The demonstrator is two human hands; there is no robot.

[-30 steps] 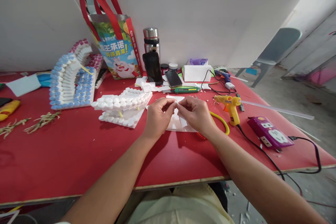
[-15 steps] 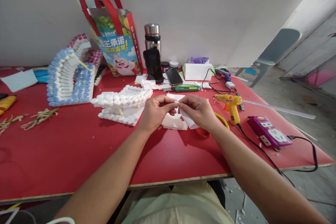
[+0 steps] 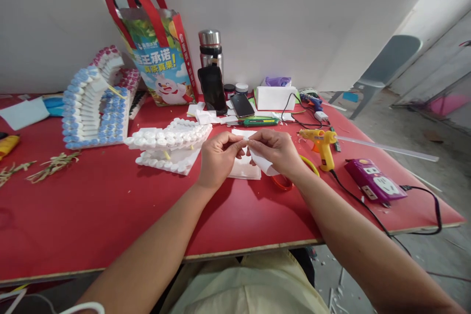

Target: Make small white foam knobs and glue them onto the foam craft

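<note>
Red tabletop [image 3: 110, 206] fills most of the view, backed by white boards, with a grey chair [image 3: 386, 61] on the concrete floor at two o'clock.

Near the centre, the person's left hand [image 3: 218, 159] and right hand [image 3: 277, 153] meet, fingertips touching. Both are pinched narrow on a small white piece [image 3: 246, 143] held between thumbs and forefingers, just above the table. A white paper strip [image 3: 265, 166] hangs from under the right hand. Directly beneath the hands lies a flat white sheet [image 3: 243, 170].

At nine o'clock from the left hand, just beside it, stands a white model of rows of round caps [image 3: 169, 142]. Farther out at ten o'clock is a similar blue-capped model [image 3: 93, 108], with a pink one behind it.

At three o'clock from the right hand, near it, a yellow glue gun [image 3: 321, 143] stands on the table, its black cord running to a purple power strip [image 3: 373, 182] at four o'clock. A red and yellow ring [image 3: 285, 184] lies partly under the right wrist.

At twelve o'clock, well apart from the hands, sit a printed shopping bag with red handles [image 3: 162, 59], a steel flask [image 3: 210, 49], two dark phones [image 3: 212, 89], a green utility knife [image 3: 259, 121] and a white box [image 3: 274, 98].
</note>
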